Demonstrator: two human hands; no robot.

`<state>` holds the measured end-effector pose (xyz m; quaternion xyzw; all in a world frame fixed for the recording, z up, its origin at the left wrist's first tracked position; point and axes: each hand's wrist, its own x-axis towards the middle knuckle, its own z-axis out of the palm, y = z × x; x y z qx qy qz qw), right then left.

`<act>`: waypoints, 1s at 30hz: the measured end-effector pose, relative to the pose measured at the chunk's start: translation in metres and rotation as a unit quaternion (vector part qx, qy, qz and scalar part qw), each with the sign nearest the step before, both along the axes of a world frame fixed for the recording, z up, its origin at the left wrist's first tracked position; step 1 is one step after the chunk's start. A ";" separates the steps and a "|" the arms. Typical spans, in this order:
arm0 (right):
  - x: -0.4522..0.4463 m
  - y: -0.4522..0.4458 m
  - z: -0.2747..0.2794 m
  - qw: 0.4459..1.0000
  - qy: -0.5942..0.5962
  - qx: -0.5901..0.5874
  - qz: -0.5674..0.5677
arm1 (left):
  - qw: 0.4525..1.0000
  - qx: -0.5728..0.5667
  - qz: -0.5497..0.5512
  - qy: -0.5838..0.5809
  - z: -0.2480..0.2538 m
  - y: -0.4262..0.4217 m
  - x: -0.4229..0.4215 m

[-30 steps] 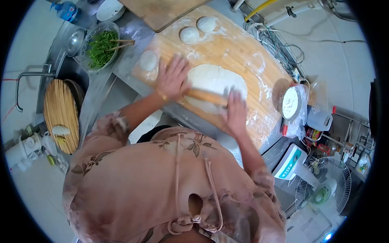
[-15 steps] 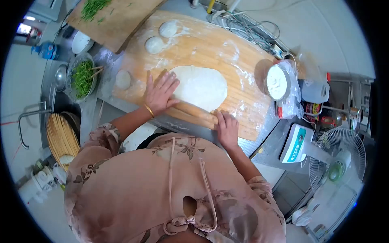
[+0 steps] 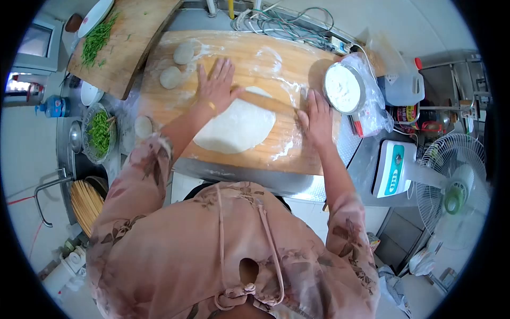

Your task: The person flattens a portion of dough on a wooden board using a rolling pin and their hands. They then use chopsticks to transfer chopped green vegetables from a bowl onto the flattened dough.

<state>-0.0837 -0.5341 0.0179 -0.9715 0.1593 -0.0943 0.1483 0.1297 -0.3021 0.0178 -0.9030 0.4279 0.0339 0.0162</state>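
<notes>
A wooden rolling pin lies across the far part of a flat oval dough sheet on a floured wooden board. My left hand is at the pin's left end, its fingers stretched out and spread, with the palm side down. At the other end, my right hand rests flat with fingers extended forward. Neither hand is wrapped around the pin. Two small dough rounds sit at the board's upper left, and another dough round is by its left edge.
A bowl of flour stands at the right on a plastic bag. Left of the board is a glass bowl of chopped greens. A cutting board overlaps the far left corner. Cables run behind; a scale and fan stand right.
Both hands have moved away from my body, taking the rolling pin from the dough's near edge to its far part. The right hand's curled fingers have straightened. The camera view has shifted.
</notes>
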 end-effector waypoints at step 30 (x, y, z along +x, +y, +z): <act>-0.030 0.056 0.019 0.990 -0.135 -0.026 -0.022 | 0.904 -0.254 0.296 0.177 -0.025 0.109 -0.022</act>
